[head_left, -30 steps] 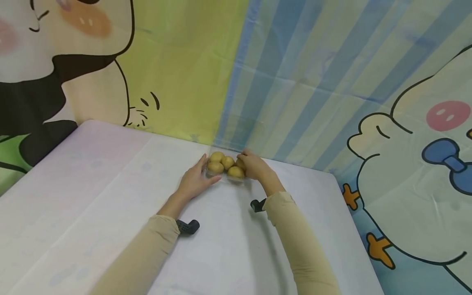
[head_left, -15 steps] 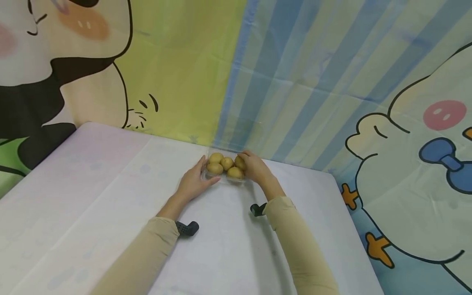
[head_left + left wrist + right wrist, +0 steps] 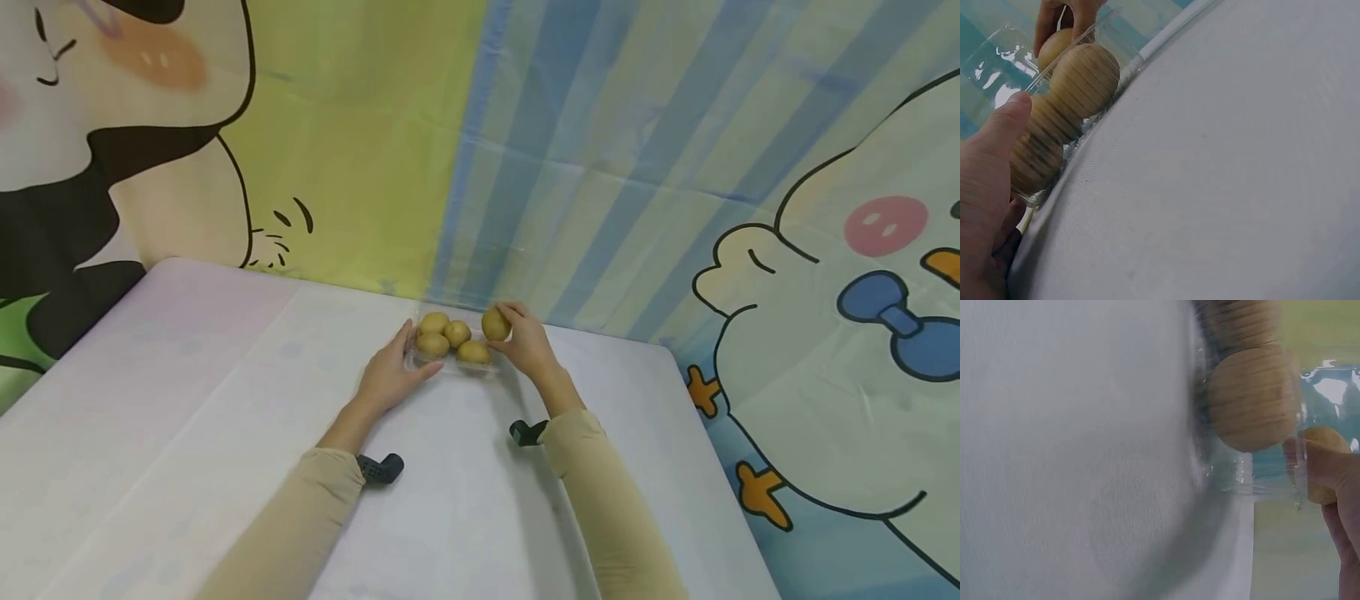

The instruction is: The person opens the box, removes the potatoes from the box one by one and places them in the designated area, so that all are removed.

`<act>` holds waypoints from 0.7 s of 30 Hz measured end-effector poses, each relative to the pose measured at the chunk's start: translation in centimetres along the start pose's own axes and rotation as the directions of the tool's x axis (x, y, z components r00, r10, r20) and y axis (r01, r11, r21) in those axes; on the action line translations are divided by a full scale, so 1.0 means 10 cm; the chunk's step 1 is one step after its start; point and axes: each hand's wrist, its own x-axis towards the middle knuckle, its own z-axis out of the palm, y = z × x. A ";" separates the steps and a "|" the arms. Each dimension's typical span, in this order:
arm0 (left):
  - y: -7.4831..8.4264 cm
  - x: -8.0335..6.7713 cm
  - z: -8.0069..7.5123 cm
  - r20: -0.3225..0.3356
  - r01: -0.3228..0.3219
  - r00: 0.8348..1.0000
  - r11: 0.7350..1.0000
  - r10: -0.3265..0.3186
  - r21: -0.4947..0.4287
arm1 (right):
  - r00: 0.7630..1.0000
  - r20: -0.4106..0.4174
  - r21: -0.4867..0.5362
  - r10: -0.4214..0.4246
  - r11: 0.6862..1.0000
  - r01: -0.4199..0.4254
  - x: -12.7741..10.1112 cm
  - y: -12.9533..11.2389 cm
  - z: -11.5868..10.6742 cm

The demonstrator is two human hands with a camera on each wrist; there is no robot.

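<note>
right hand (image 3: pixel 528 343): grips one potato (image 3: pixel 495 324) lifted just above the tray (image 3: pixel 450 367);
left hand (image 3: pixel 390 375): fingers straight, steadying the tray's left side;
progress: one potato out; four potatoes (image 3: pixel 447 337) left inside

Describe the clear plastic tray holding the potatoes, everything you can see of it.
The tray is a shallow, clear, glossy plastic container with thin ribbed walls. It sits flat on the white table at the far edge, by the cartoon backdrop. Four potatoes lie in it. The left hand rests against its left side. The right hand holds a fifth potato above its right end.
</note>
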 end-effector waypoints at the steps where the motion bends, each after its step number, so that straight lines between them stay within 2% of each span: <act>1: 0.00 0.00 0.00 0.001 -0.003 1.000 1.000 0.003 0.002 | 0.999 -0.024 0.023 0.023 0.999 -0.022 -0.01 0.01 0.00; 6: 0.02 -0.01 0.00 -0.003 -0.004 1.000 1.000 0.004 -0.006 | 0.987 -0.111 0.207 0.114 0.974 -0.089 -0.08 0.06 0.02; 11: 0.02 -0.03 0.03 0.009 0.007 1.000 1.000 -0.007 -0.010 | 0.968 -0.122 0.398 0.220 0.904 -0.155 -0.18 0.10 0.09; 14: 0.02 -0.04 0.06 0.020 0.008 1.000 1.000 -0.008 -0.008 | 0.956 -0.122 0.454 0.265 0.872 -0.184 -0.23 0.12 0.12; 21: 0.01 -0.03 0.02 -0.030 -0.006 1.000 1.000 0.007 0.029 | 0.957 -0.128 0.504 0.260 0.848 -0.162 -0.24 0.09 0.21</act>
